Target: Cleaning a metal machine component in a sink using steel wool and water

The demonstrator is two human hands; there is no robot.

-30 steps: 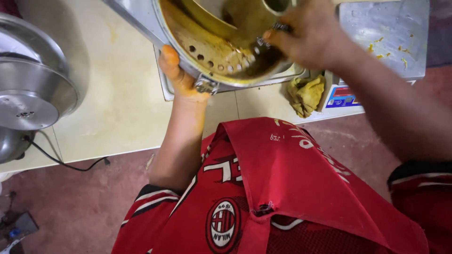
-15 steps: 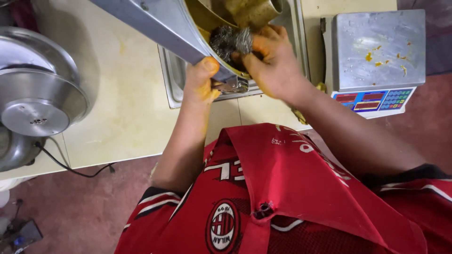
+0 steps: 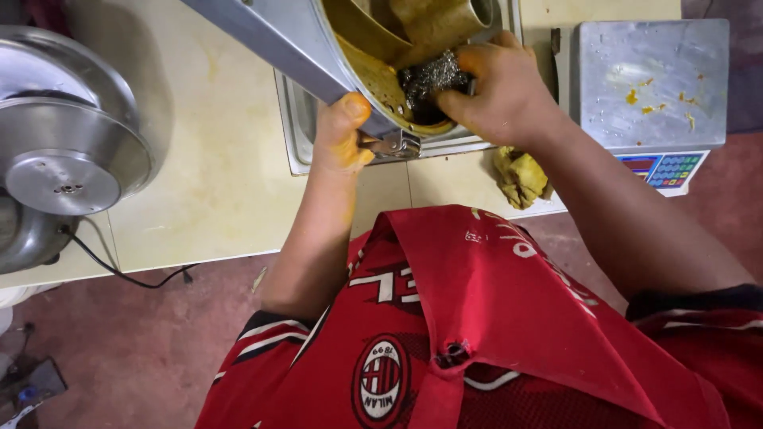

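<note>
A large metal machine part [image 3: 270, 40], a round housing with a long chute and yellow residue inside, is tilted over a small steel sink [image 3: 298, 131]. My left hand [image 3: 340, 135], stained yellow, grips the housing's lower rim near a metal clasp. My right hand [image 3: 501, 87] presses a dark steel-wool scourer [image 3: 429, 78] against the inner wall of the housing, beside a yellowed central tube [image 3: 433, 20].
A cream tiled counter [image 3: 207, 183] carries a steel machine bowl [image 3: 63, 143] at the left with a black cable [image 3: 127, 274]. A digital scale [image 3: 652, 95] stands at the right. A yellow-stained rag [image 3: 520, 175] lies on the counter edge. Red floor lies below.
The housing has shifted right and up in view. My right hand has slid down the inner wall with the scourer toward the rim; my left hand stays on the rim.
</note>
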